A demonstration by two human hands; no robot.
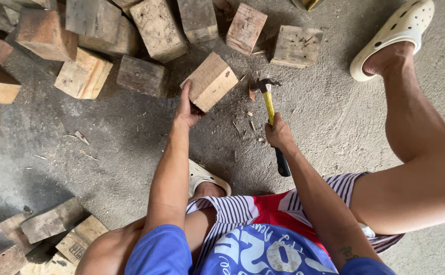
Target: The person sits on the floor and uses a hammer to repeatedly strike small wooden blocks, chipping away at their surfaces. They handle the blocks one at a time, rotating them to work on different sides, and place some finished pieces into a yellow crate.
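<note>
We see the left hand (187, 108) clamped on a pale wooden block (210, 81), fingers wrapped over its lower left corner; the block sits tilted on the concrete floor (130, 137), its long axis running from lower left to upper right, its broad pale face turned up toward us. The right hand (278, 133) is closed round a claw hammer (272, 118), gripping the yellow part of the handle about midway; the hammer's long axis runs nearly straight up and down in our view, the dark head pointing away from the person, toward the far row of blocks, and the black grip end pointing back toward the lap. The hammer head lies just beside the block's right edge, apart from it.

Beyond the block a loose row of other wood blocks (151, 30) stretches along the far side of the floor; more offcuts (49, 224) lie piled at the near left corner. Splinters and chips (250, 125) are scattered on the floor between the two hands. A white clog (395, 30) covers the right foot at the far right; another shows near the left knee.
</note>
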